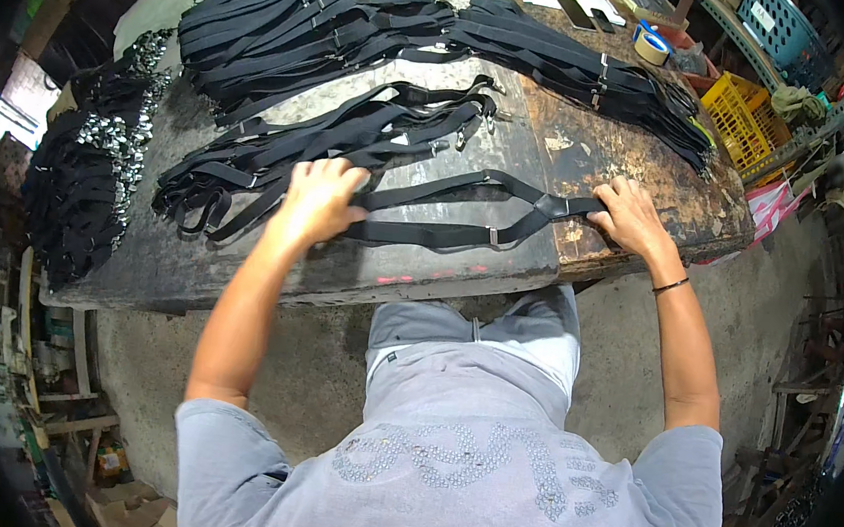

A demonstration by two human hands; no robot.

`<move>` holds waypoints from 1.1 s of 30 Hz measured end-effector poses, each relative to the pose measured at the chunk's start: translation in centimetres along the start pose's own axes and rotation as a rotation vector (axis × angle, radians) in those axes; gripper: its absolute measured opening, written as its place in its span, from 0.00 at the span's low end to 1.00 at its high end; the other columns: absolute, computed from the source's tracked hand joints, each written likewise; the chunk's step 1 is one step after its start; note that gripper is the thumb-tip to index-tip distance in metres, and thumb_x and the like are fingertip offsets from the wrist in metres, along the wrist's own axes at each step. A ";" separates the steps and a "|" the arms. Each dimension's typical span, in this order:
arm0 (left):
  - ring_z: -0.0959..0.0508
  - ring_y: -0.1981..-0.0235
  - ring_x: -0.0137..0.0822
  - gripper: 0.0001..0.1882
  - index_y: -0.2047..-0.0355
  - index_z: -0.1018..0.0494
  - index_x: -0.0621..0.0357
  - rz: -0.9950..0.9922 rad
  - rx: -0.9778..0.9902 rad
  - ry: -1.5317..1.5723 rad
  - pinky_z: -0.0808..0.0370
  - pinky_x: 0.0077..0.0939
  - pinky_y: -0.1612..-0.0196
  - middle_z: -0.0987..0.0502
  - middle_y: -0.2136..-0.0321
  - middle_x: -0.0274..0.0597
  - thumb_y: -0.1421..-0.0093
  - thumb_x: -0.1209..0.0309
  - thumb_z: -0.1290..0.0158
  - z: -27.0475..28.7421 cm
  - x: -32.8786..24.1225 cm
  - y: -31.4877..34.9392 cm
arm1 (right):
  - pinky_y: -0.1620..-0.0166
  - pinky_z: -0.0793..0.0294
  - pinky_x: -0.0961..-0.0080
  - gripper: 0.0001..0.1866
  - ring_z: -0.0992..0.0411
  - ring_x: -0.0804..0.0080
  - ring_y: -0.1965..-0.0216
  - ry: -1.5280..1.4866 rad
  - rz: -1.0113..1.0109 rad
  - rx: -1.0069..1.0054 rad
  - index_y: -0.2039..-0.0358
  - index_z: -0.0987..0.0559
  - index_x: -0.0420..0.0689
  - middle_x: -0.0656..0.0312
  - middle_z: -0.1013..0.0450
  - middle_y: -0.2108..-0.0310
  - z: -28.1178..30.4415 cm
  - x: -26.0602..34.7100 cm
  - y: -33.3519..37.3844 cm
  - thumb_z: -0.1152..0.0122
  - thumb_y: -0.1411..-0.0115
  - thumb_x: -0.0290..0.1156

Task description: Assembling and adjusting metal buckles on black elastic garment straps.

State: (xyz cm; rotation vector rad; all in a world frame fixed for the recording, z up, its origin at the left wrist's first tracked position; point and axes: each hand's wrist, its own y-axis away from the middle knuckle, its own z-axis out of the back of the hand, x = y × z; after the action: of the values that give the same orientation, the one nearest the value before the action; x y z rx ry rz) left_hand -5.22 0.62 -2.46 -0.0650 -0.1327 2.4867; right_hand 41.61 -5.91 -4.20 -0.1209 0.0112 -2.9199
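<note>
A pair of black suspenders (550,207) lies stretched across the near part of the table, its two front straps spread apart and meeting at a Y-shaped joint. My left hand (319,202) grips the two straps at their left end, fingers curled over them. At the other end, my right hand (633,220) closes on the single back strap just past the joint. Beside and behind my left hand is a loose heap of black suspenders (343,128) with metal clips; my palm hides where the held straps end.
Behind lie a large stack of black suspenders (312,28) and a bundle (561,53). More straps with shiny clips (90,154) hang over the table's left edge. Tape (652,45), a phone (575,14) and a yellow crate (738,121) are at the far right.
</note>
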 end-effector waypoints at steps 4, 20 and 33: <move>0.26 0.52 0.53 0.27 0.50 0.26 0.59 -0.177 -0.224 0.454 0.30 0.44 0.47 0.25 0.53 0.51 0.50 0.64 0.35 -2.3 -8.8 -1.7 | 0.42 0.36 0.61 0.23 0.35 0.54 0.44 0.100 0.131 -0.302 0.48 0.26 0.44 0.54 0.31 0.49 0.8 2.1 1.0 0.35 0.44 0.35; 0.21 0.68 0.53 0.14 0.68 0.23 0.68 -0.046 0.007 0.799 0.27 0.41 0.66 0.23 0.73 0.58 0.49 0.67 0.45 -5.9 -13.0 -5.2 | 0.63 0.25 0.53 0.06 0.26 0.48 0.66 -0.457 0.139 -0.347 0.64 0.28 0.41 0.50 0.28 0.69 -5.2 15.2 -0.2 0.45 0.42 0.28; 0.21 0.68 0.51 0.13 0.69 0.23 0.67 -0.120 -0.007 0.842 0.26 0.39 0.65 0.23 0.72 0.55 0.47 0.67 0.43 -6.7 -12.6 -4.9 | 0.63 0.24 0.53 0.07 0.25 0.45 0.66 -0.380 0.113 -0.250 0.66 0.30 0.38 0.46 0.27 0.70 -5.5 15.9 -0.3 0.46 0.40 0.29</move>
State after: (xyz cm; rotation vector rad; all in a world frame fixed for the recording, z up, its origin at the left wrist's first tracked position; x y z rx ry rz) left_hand 8.29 -2.66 -8.36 -1.0459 0.2048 2.1398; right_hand 25.60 -9.07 -8.37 -0.6878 0.3106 -2.7228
